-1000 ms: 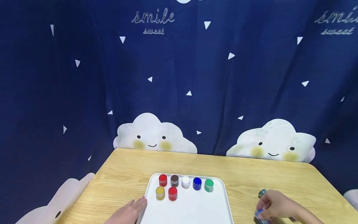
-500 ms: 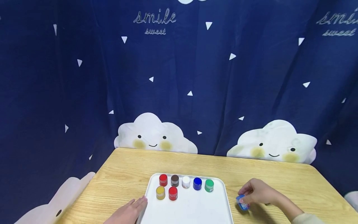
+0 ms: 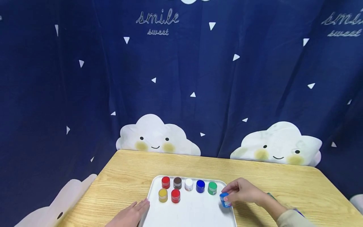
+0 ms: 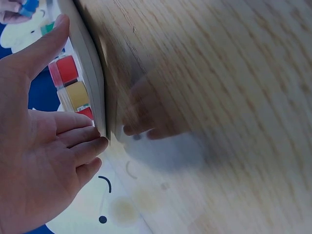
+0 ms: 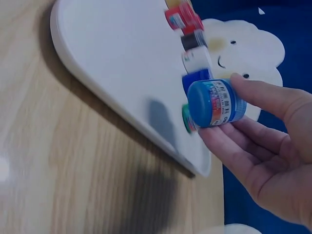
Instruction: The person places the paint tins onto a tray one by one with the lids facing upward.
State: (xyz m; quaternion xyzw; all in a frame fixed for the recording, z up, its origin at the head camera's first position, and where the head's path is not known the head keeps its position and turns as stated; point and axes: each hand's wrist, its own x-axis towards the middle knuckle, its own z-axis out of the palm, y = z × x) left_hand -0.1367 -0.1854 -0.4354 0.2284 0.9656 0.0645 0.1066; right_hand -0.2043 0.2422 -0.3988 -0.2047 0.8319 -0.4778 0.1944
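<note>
My right hand (image 3: 243, 191) pinches a light-blue paint jar (image 5: 214, 102) between thumb and fingers, over the right rim of a white tray (image 3: 198, 214). In the right wrist view the jar is tilted on its side and casts a shadow on the tray. My left hand (image 3: 129, 215) has its fingers straight against the tray's left edge. Across the back of the tray stand paint jars: red (image 3: 165, 182), brown (image 3: 177, 183), white (image 3: 188, 184), dark blue (image 3: 200, 186) and green (image 3: 212, 188). In front of them are a yellow jar (image 3: 163, 195) and another red jar (image 3: 175, 196).
The wooden table (image 3: 124, 176) extends around the tray. Beside the right forearm, partly hidden by it, a small green item (image 3: 271, 196) and a dark blue one (image 3: 299, 212) lie on the table. A navy curtain (image 3: 175, 78) with clouds hangs behind.
My right hand has lifted the light-blue jar from the table's right side and carried it left to the tray's right rim. The left hand has stayed at the tray's edge.
</note>
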